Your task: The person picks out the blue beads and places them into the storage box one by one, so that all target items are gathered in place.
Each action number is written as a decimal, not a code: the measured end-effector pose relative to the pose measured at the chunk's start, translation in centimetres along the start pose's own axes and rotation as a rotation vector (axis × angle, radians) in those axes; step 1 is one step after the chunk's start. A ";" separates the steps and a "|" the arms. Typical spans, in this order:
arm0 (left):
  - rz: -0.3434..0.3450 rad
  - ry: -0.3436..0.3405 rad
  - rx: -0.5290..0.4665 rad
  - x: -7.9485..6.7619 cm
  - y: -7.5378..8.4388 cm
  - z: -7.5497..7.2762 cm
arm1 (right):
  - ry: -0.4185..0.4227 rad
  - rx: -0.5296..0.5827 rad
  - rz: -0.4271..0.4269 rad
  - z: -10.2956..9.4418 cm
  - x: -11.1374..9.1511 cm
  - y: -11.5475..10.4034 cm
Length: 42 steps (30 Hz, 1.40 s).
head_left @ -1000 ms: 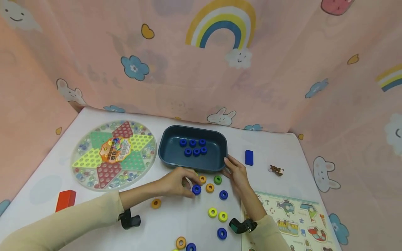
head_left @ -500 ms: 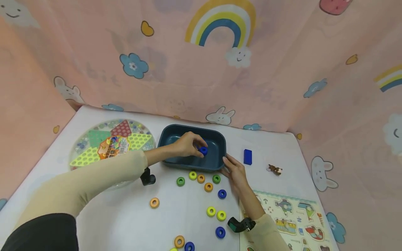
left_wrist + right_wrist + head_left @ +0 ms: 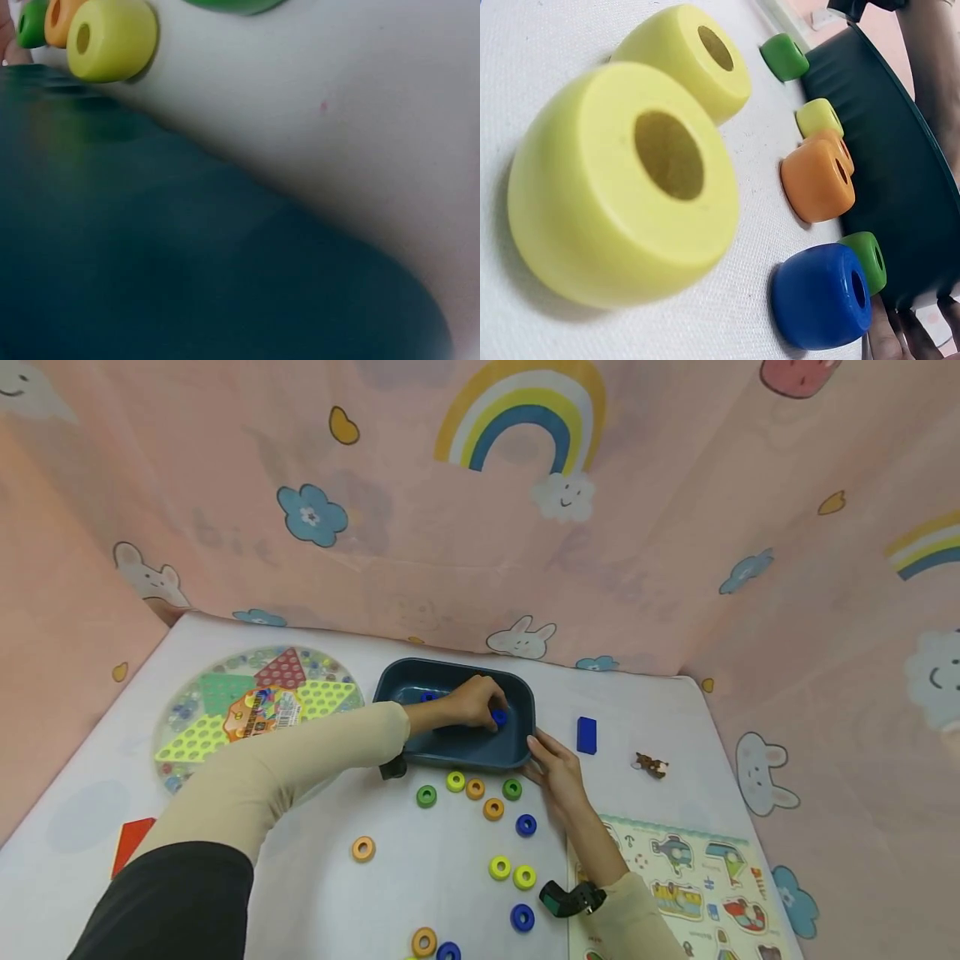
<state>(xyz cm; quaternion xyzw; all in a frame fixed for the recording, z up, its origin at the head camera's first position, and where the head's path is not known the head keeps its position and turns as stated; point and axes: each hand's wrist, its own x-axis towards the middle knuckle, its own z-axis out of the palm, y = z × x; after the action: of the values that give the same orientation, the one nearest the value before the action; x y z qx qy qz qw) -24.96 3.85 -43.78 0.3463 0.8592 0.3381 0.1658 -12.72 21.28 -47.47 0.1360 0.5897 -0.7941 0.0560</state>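
A dark blue-green tray [image 3: 405,672] stands at the back middle of the table. My left hand [image 3: 474,702] reaches down inside it and pinches a blue bead [image 3: 498,717] between fingers and thumb. Another blue bead [image 3: 428,697] shows farther left in the tray; the hand and forearm hide much of the tray floor. At the front right corner, my right hand [image 3: 558,772] grips the tray's outer side. The tray's wall [image 3: 225,262] fills much of the left wrist view, where the left hand does not show.
Before the tray lie loose beads: green [image 3: 426,796], yellow [image 3: 499,867], orange [image 3: 363,849] and blue [image 3: 526,825]. A round marble game board [image 3: 258,710] and red block [image 3: 133,842] are left. Rightward are a blue block [image 3: 587,735], small brown figure [image 3: 651,765] and picture board [image 3: 675,868].
My left hand has carried a blue bead from the table in front of the tray up and right into it, now lower among the beads there. The right hand has stayed at the tray corner.
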 end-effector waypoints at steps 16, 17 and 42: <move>0.073 0.117 -0.068 -3.7 -0.2 -1.5 | -0.015 0.004 -0.003 0.0 0.0 -0.3; 0.086 0.119 -0.086 -4.3 0.1 -1.6 | -0.018 0.000 -0.002 0.0 0.0 -0.3; 0.366 -0.287 -0.300 -19.2 5.6 7.2 | -0.032 -0.011 0.025 -0.1 -0.2 -0.7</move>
<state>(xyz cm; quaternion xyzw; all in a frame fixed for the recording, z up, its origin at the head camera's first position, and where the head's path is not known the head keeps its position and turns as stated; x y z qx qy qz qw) -4.98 -3.35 -44.08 0.5117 0.6903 0.4336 0.2713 -12.70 21.52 -46.82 0.1303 0.5913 -0.7922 0.0759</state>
